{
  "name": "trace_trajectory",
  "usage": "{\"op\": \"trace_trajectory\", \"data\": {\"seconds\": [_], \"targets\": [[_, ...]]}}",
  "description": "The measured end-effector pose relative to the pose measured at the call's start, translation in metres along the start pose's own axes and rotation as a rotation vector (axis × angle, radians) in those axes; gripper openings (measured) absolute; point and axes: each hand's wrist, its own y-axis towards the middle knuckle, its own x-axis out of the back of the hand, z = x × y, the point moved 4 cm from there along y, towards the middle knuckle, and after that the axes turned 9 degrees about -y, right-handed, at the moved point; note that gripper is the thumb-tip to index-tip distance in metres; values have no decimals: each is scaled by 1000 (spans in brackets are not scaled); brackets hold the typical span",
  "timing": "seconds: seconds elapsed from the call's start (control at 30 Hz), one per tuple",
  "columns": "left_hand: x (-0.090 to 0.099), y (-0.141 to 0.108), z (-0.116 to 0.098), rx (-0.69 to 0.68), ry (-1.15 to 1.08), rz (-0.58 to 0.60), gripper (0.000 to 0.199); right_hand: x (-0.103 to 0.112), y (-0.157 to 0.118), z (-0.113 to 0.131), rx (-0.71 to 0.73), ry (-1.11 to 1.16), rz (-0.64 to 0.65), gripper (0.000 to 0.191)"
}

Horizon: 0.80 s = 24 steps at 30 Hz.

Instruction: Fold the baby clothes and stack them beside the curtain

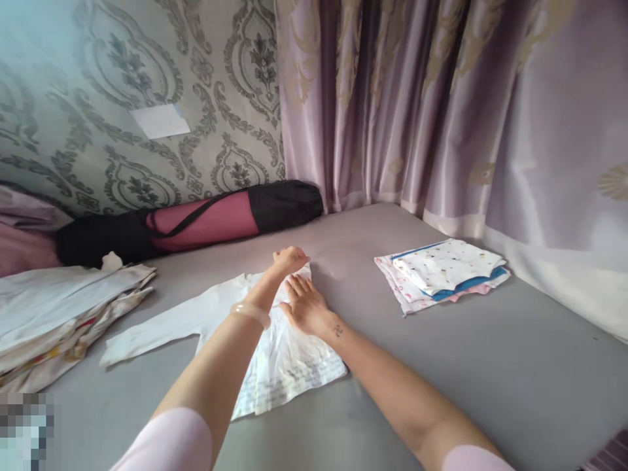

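Note:
A white long-sleeved shirt (289, 369) lies spread on the grey bed sheet, one sleeve stretched out to the left and rows of faint print along its hem. My left hand (292, 258), with a pale bangle on the wrist, is closed at the shirt's far right shoulder, where white cloth shows beneath it. Its fingertips are partly hidden. Just nearer to me, my right hand (305, 306) rests flat on the shirt's right side with its fingers stretched out. The other sleeve is not seen laid out.
On the right lies a stack of folded clothes (449, 268), white, blue and pink. A heap of loose clothes (63, 320) is at the left. A long black and maroon bag (206, 222) lies along the patterned wall. Purple curtains (373, 98) hang behind the grey bed (515, 366).

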Motion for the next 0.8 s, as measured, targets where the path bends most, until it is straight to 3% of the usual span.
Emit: {"op": "trace_trajectory", "data": {"seconds": [0.23, 0.47, 0.67, 0.8], "targets": [[-17, 27, -4, 87, 58, 105, 32, -11, 3, -3, 24, -38, -67, 64], [-17, 29, -4, 80, 48, 132, 21, -9, 0, -2, 59, -51, -112, 62], [-13, 23, -1, 161, 62, 108, 36, -8, 0, -1, 47, -44, -73, 64], [-10, 17, -3, 150, 1, 148, 33, -10, 0, -1, 44, -43, -68, 61]]}}
